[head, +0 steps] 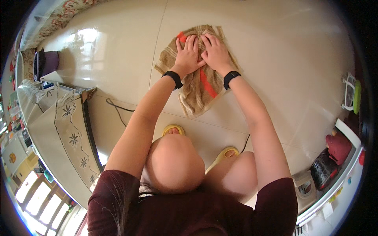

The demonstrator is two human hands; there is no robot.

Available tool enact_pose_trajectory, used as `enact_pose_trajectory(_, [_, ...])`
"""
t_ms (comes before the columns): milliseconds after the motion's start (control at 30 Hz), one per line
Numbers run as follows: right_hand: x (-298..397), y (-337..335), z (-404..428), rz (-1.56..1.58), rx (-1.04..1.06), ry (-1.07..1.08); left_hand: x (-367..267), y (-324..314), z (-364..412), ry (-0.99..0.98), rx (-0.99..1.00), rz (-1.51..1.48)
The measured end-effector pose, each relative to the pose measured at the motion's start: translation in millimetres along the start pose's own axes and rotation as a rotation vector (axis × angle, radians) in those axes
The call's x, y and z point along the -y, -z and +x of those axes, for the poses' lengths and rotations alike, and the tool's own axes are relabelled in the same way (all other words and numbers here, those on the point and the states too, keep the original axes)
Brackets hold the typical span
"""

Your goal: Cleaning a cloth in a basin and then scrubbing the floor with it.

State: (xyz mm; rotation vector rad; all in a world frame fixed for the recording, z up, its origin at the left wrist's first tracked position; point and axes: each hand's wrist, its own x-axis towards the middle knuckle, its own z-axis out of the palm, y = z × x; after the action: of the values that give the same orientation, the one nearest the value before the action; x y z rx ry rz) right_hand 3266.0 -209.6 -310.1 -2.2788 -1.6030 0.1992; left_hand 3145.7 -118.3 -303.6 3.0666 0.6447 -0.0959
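Observation:
A brown striped towel with red-orange bands lies rumpled on the glossy tiled floor, in front of my bent knees. My left hand rests palm down on its upper part, fingers spread. Close beside it, my right hand presses on the same cloth with its fingers partly bent; the two thumbs are near each other. Whether the fingers pinch any fabric cannot be told. A black band circles each wrist.
A table with a fringed, leaf-patterned cloth stands at the left, a purple bin beyond it. A black cable lies on the floor near my left arm. At the right are a white-and-green folded item and a maroon object.

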Motion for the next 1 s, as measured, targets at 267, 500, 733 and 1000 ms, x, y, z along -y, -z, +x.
enact_pose_trajectory(267, [-4.1,-7.5,-14.5,0.157,-0.020,0.123,-4.1,-12.6,-27.5,-0.061,-0.102,-0.283])
enact_pose_trajectory(500, [2.0,-0.8,-3.5,0.060,-0.124,0.048,3.9,-4.8,-5.7,0.007,-0.210,-0.245])
enact_pose_trajectory(733, [19.6,-2.2,-90.3,0.063,0.074,0.180,-18.4,-18.2,-103.5,-0.181,-0.046,-0.324])
enact_pose_trajectory(1000, [36.0,-2.0,-118.6,0.002,0.065,0.124,-8.5,-6.0,-107.8,-0.228,0.068,-0.297])
